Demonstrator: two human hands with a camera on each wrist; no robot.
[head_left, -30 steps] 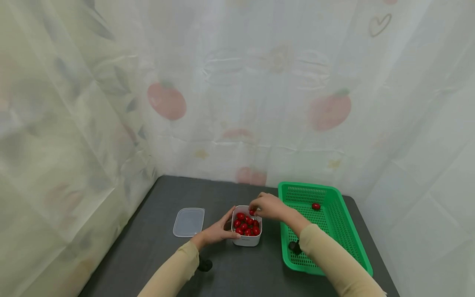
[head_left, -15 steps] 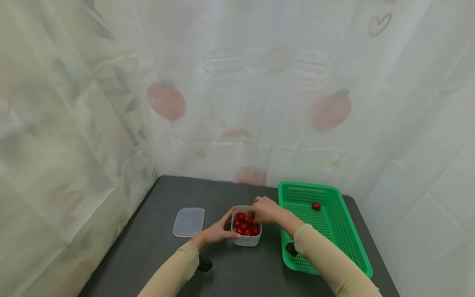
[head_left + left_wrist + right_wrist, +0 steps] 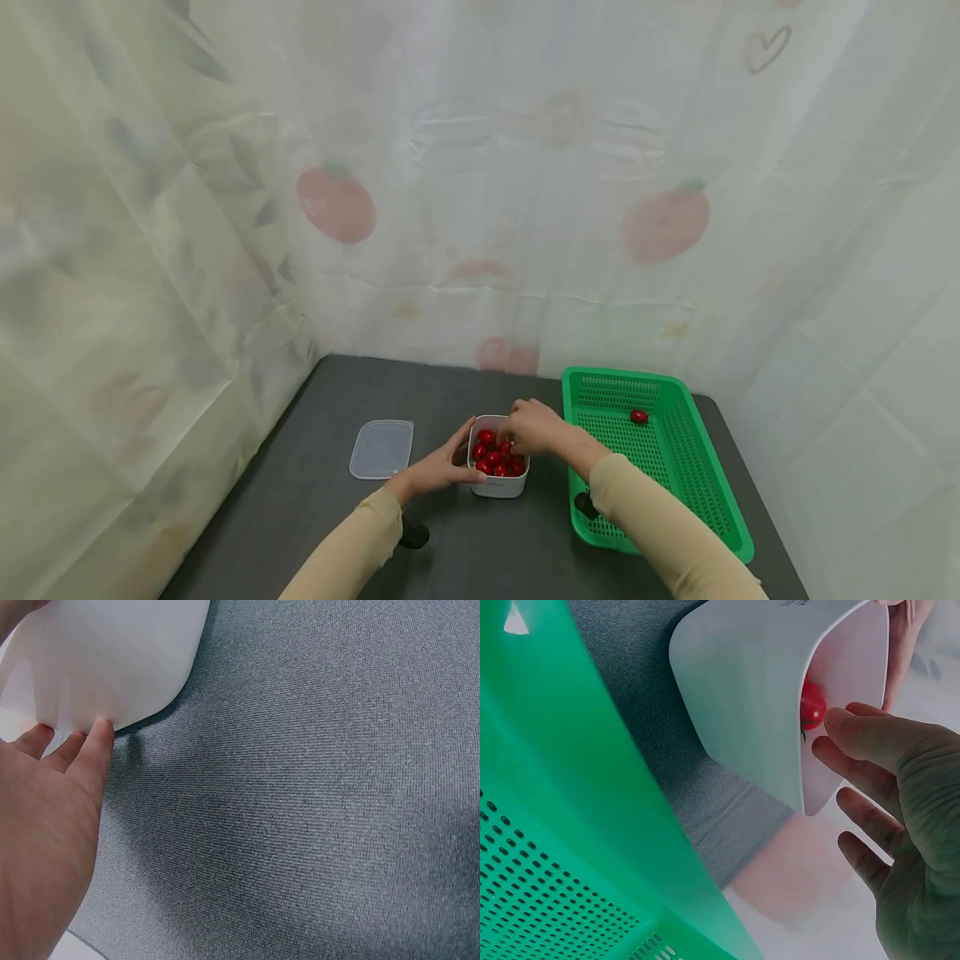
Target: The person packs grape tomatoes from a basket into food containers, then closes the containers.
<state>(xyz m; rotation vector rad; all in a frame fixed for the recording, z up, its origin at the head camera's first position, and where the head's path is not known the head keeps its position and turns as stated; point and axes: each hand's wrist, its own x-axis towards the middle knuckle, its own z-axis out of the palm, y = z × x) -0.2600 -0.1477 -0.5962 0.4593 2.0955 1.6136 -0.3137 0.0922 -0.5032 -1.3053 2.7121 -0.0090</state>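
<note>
A white square plastic food container (image 3: 498, 488) stands on the dark table, with several cherry tomatoes (image 3: 493, 457) inside. My left hand (image 3: 438, 468) holds the container from its left side, thumb near the front rim and fingers towards the back. In the left wrist view, fingertips (image 3: 97, 739) touch its smooth wall. My right hand (image 3: 534, 427) reaches over the right rim, fingertips down inside. The right wrist view has its fingers apart at the mouth, with the thumb tip close to a cherry tomato (image 3: 812, 706); nothing gripped shows between them, and contact is unclear.
A green perforated basket (image 3: 697, 442) stands at the right, partly under the right forearm, with one cherry tomato (image 3: 639, 417) in it. A translucent lid (image 3: 382, 450) lies left of the container. A printed curtain (image 3: 480, 208) hangs behind the table (image 3: 442, 550).
My right hand has moved from the container's back right rim down into it, and the tomato it pinched is no longer seen in its fingers. The left hand stays in place.
</note>
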